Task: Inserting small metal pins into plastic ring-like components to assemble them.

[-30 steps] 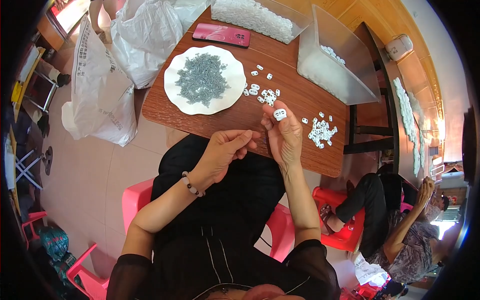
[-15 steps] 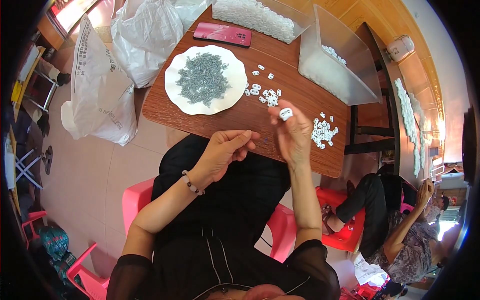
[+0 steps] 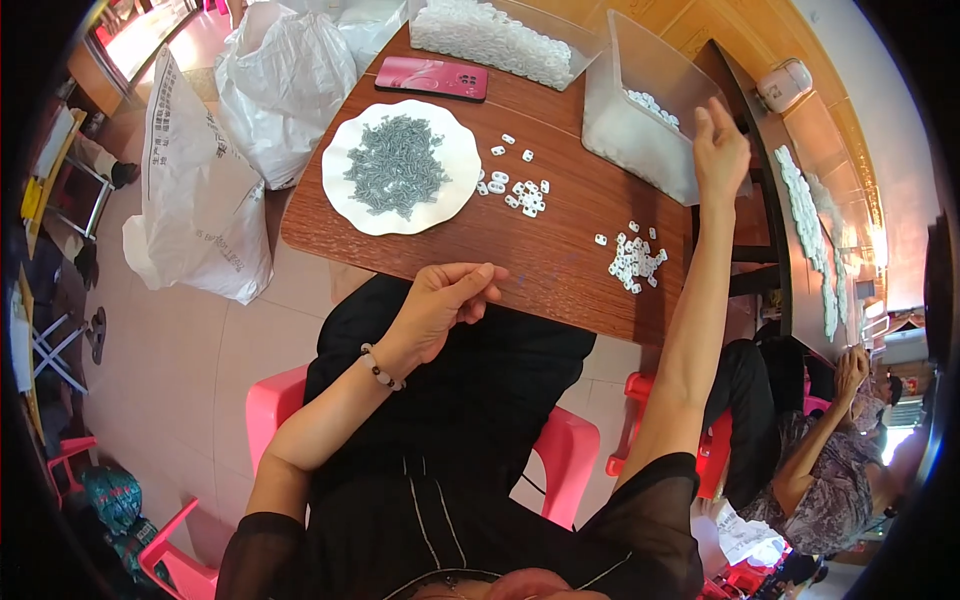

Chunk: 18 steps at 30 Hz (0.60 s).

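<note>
My left hand is closed in a pinch at the near edge of the brown table; whatever its fingers hold is too small or hidden to make out. Stretched out to the far right, my right hand is over the right end of a clear plastic bin. Its thumb and forefinger point away from me, a little apart, and no piece shows between them. Small white two-holed pieces lie in a heap at the table's right. More white pieces are in the middle, beside a white scalloped plate of small grey metal pins.
Another clear bin full of white pieces stands at the back, near a pink phone. White sacks stand on the floor at left. A seated person works at a side table on the right.
My right hand has moved away to the far right, from above the table to the bin. The white oval piece it held no longer shows. My left hand has stayed nearly in place.
</note>
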Each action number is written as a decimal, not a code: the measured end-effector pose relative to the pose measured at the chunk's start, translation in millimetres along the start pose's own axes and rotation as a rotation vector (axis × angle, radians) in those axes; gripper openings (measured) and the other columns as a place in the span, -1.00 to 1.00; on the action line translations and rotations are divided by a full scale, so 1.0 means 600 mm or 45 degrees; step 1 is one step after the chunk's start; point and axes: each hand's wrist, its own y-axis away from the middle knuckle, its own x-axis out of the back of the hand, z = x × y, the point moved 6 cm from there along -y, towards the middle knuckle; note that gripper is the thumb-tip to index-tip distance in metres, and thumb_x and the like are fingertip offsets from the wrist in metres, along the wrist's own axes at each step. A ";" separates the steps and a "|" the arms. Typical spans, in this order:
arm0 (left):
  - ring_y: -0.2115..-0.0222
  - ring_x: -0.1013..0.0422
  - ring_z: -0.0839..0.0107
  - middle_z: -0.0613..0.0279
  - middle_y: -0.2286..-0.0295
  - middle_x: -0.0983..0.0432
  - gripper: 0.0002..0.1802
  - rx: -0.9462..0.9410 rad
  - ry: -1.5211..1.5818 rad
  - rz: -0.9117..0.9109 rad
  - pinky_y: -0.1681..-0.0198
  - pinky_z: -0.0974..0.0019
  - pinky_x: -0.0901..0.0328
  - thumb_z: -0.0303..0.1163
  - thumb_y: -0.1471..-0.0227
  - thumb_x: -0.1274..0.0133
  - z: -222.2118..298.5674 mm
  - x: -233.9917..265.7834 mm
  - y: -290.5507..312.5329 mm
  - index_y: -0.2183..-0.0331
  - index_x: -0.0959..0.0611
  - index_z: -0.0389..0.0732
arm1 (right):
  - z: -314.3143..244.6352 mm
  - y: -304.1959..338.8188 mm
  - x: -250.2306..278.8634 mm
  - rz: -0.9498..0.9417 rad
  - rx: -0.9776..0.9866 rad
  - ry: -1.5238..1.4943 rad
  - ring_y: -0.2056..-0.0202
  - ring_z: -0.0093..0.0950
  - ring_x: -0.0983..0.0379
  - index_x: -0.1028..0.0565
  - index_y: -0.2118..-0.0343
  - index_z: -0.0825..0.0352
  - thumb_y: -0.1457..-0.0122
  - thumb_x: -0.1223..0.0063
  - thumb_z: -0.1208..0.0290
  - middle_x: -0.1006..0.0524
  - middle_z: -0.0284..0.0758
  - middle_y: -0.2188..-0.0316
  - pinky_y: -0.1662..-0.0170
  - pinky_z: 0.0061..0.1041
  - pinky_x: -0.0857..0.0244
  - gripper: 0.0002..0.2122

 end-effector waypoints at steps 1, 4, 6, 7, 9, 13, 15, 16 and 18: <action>0.59 -0.33 0.69 0.41 0.51 -0.52 -0.71 0.004 0.002 -0.023 0.52 0.63 -0.20 -0.25 -0.20 -0.05 -0.002 -0.006 -0.004 0.20 -0.67 -0.27 | 0.052 -0.006 -0.018 -0.064 0.008 0.088 0.18 -0.11 -0.54 -0.58 0.11 0.27 -0.17 -0.03 0.08 -0.59 -0.07 0.28 0.09 -0.25 -0.36 -0.62; 0.59 -0.34 0.69 0.41 0.51 -0.53 -0.71 0.009 0.000 0.007 0.52 0.63 -0.21 -0.26 -0.20 -0.05 0.001 0.000 0.002 0.21 -0.67 -0.27 | 0.037 0.027 -0.046 -0.220 -0.118 0.159 0.17 -0.08 -0.52 -0.60 0.15 0.29 -0.19 0.00 0.03 -0.59 -0.06 0.28 0.08 -0.23 -0.36 -0.59; 0.59 -0.34 0.69 0.41 0.51 -0.53 -0.72 0.009 -0.015 0.002 0.52 0.63 -0.21 -0.26 -0.20 -0.05 0.003 0.000 0.002 0.21 -0.67 -0.27 | 0.032 0.039 -0.044 -0.146 -0.041 0.099 0.20 -0.13 -0.55 -0.61 0.15 0.28 -0.19 -0.01 0.00 -0.61 -0.08 0.30 0.11 -0.28 -0.37 -0.58; 0.59 -0.35 0.69 0.41 0.52 -0.53 -0.72 0.008 -0.030 -0.003 0.52 0.63 -0.21 -0.26 -0.19 -0.05 0.004 -0.001 0.002 0.22 -0.67 -0.27 | 0.028 0.044 -0.038 -0.071 0.038 0.039 0.24 -0.19 -0.58 -0.61 0.15 0.26 -0.19 -0.03 -0.03 -0.62 -0.09 0.33 0.14 -0.32 -0.38 -0.57; 0.59 -0.35 0.68 0.40 0.52 -0.53 -0.72 0.014 -0.039 -0.011 0.52 0.62 -0.22 -0.27 -0.19 -0.05 0.006 -0.001 0.003 0.22 -0.67 -0.27 | 0.013 0.055 -0.023 0.042 0.142 0.079 0.27 -0.18 -0.57 -0.62 0.18 0.28 -0.20 -0.04 0.06 -0.62 -0.11 0.37 0.15 -0.29 -0.38 -0.63; 0.59 -0.35 0.68 0.39 0.53 -0.53 -0.73 0.017 -0.041 -0.033 0.53 0.62 -0.22 -0.27 -0.19 -0.06 0.004 -0.002 -0.002 0.24 -0.67 -0.28 | -0.039 0.079 0.025 0.328 0.357 -0.011 0.44 -0.38 -0.56 -0.63 0.25 0.33 -0.20 -0.10 0.30 -0.61 -0.22 0.51 0.31 -0.40 -0.39 -0.78; 0.59 -0.35 0.67 0.39 0.53 -0.53 -0.73 0.018 -0.038 -0.030 0.53 0.61 -0.22 -0.27 -0.18 -0.06 0.004 -0.001 -0.003 0.25 -0.67 -0.29 | -0.066 0.098 0.028 0.203 0.247 -0.187 0.47 -0.45 -0.55 -0.63 0.26 0.33 -0.20 -0.10 0.34 -0.61 -0.25 0.54 0.36 -0.46 -0.37 -0.81; 0.60 -0.35 0.67 0.39 0.53 -0.53 -0.72 0.019 -0.037 -0.038 0.53 0.61 -0.22 -0.26 -0.18 -0.06 0.003 -0.002 -0.003 0.25 -0.67 -0.29 | -0.072 0.107 0.022 0.083 0.135 -0.352 0.51 -0.53 -0.53 -0.63 0.27 0.34 -0.20 -0.10 0.39 -0.61 -0.28 0.56 0.42 -0.52 -0.35 -0.84; 0.60 -0.34 0.67 0.39 0.53 -0.53 -0.72 0.010 -0.050 -0.018 0.53 0.61 -0.22 -0.26 -0.18 -0.06 0.006 0.003 0.001 0.26 -0.67 -0.29 | -0.082 0.140 -0.019 -0.188 0.093 -0.493 0.54 -0.61 -0.51 -0.62 0.30 0.31 -0.20 -0.09 0.39 -0.60 -0.31 0.59 0.46 -0.55 -0.32 -0.86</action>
